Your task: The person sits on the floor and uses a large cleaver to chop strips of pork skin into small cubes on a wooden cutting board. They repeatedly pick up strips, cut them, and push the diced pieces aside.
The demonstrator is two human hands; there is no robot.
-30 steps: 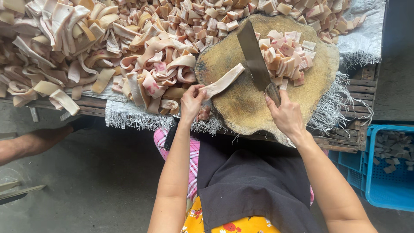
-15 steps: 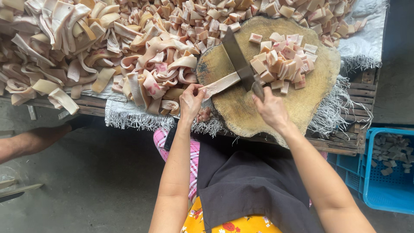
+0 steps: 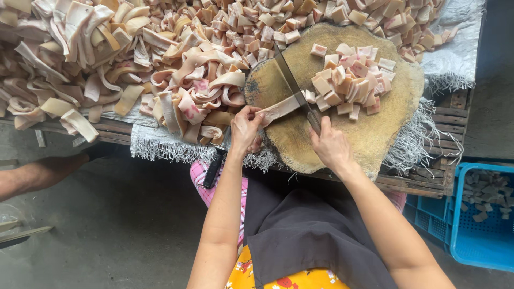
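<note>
My right hand [image 3: 331, 145] grips the handle of a large cleaver [image 3: 292, 81], whose blade stands edge-down on a round wooden chopping block [image 3: 396, 115]. My left hand [image 3: 246, 127] holds one end of a pale pink strip of pork skin [image 3: 278, 109] that lies across the block and meets the blade. To the right of the blade a pile of cut square pieces [image 3: 350, 80] sits on the block.
A big heap of uncut strips [image 3: 107, 59] covers the table to the left; more cut squares [image 3: 300, 16] lie behind the block. A dark knife handle [image 3: 213, 167] hangs off the table edge. A blue crate [image 3: 476, 214] stands lower right. Another person's arm [image 3: 32, 174] is at left.
The cleaver has moved left across the block, away from the pile of cut pieces. The strip in my left hand has become shorter. The view has shifted slightly.
</note>
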